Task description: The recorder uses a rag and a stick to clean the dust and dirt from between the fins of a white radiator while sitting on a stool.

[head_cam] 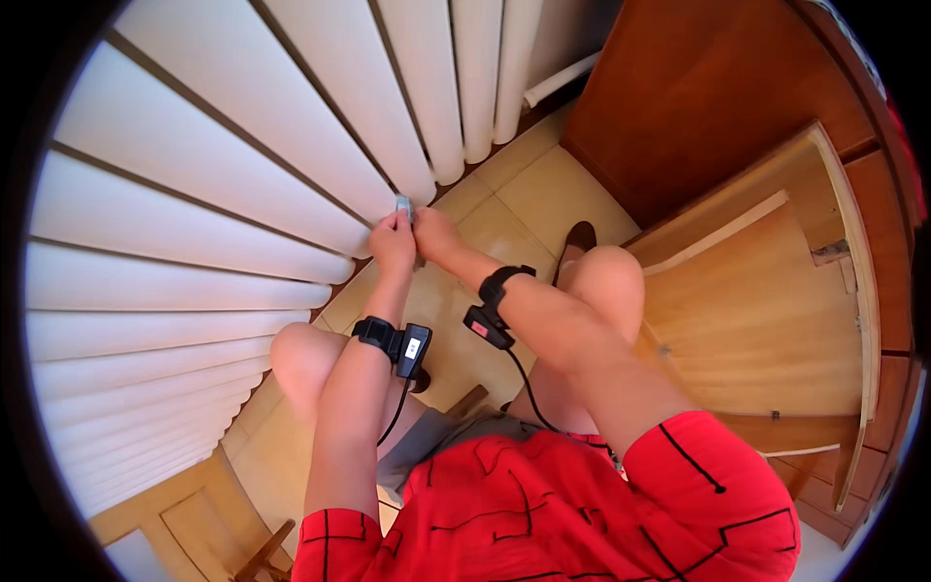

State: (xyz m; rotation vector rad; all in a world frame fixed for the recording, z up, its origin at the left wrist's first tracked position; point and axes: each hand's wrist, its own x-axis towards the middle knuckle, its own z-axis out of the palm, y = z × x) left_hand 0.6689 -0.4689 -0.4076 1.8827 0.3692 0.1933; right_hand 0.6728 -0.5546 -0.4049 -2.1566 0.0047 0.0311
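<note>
My left hand [393, 246] pinches a small grey metallic object [404, 208] between thumb and fingers, close to the lower ends of the white radiator columns [378, 156]. My right hand [437, 234] is curled and pressed up against the left one, beside the same object. What lies inside its fingers is hidden. Below the two hands, a small dark bit shows between the wrists, too little of it to name. Both hands are in front of the columns, above the tiled floor [465, 218].
Right of me, a wooden cabinet door [756, 313] with a pale inner face stands beside reddish-brown cabinet panels [676, 94]. A white pipe [560, 81] runs low behind the columns. Wrist straps [502, 285] with cables circle both my forearms. A wooden chair part [265, 556] is lower left.
</note>
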